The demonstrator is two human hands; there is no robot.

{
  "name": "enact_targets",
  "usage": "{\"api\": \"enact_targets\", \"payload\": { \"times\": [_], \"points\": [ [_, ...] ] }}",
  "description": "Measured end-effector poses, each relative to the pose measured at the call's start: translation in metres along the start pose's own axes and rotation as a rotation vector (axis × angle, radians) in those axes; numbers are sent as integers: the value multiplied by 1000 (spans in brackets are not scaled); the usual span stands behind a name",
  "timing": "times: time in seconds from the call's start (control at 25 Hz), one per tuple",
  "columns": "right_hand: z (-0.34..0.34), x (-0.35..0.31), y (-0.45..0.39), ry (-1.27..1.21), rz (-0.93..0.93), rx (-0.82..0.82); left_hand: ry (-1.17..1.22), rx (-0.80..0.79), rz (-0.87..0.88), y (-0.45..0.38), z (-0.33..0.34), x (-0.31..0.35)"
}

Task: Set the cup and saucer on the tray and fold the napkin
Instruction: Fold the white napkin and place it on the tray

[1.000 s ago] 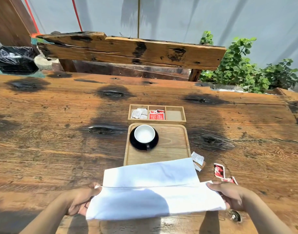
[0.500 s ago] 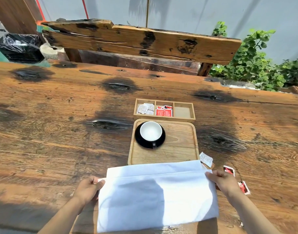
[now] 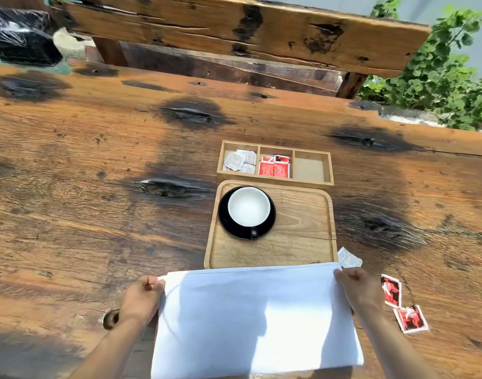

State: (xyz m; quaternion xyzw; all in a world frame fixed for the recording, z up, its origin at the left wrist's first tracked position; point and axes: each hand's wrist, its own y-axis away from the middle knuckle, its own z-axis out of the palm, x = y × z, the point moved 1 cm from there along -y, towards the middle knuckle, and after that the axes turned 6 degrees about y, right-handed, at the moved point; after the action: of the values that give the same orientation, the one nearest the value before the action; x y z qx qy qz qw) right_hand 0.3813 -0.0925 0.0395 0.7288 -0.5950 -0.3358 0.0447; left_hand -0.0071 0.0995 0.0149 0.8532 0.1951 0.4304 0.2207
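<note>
Outdoor setting: weathered wooden table (image 3: 97,214) w/ dark scorched knots, plank bench back (image 3: 234,31) behind, green plant (image 3: 447,86) at upper right. Centre: wooden tray (image 3: 302,228) lying flat on table; black saucer (image 3: 226,222) in tray's far-left part, white cup (image 3: 249,206) upright on saucer, interior white, handle pointing toward viewer. Just beyond tray, touching or nearly so: 3-compartment wooden box (image 3: 275,181); left compartment holds white sachets (image 3: 239,161), middle holds red sachets (image 3: 274,167). White napkin (image 3: 256,318) spread on table on viewer's side of tray, far edge lying along tray's near rim, layered edge visible there (folded over); shadow falls across its middle. Left hand (image 3: 142,296) at napkin's far-left corner, fingers curled, pinching cloth edge btw thumb & fingers. Right hand (image 3: 357,289) at far-right corner, likewise pinching corner, fingers bent together. Loose white packet (image 3: 348,258) just beside tray's near-right corner; two red packets (image 3: 401,306) on table to right of right hand, apart from napkin. Black plastic-wrapped bin (image 3: 18,36) at upper left.
</note>
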Motion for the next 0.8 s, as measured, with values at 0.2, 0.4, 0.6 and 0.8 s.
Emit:
{"api": "enact_targets", "payload": {
  "times": [0.2,0.4,0.6,0.8],
  "points": [
    [12,3,-8,32,32,41,-153,73,63,-4,5,-5],
    [14,7,-11,-41,36,36,-3,-21,80,-1,11,-2],
    [6,13,-10,-69,-55,-20,313,-104,-17,7,11,3],
    [-2,13,-1,-80,-121,-41,443,-105,-114,11,4,-4]
  ]
}}
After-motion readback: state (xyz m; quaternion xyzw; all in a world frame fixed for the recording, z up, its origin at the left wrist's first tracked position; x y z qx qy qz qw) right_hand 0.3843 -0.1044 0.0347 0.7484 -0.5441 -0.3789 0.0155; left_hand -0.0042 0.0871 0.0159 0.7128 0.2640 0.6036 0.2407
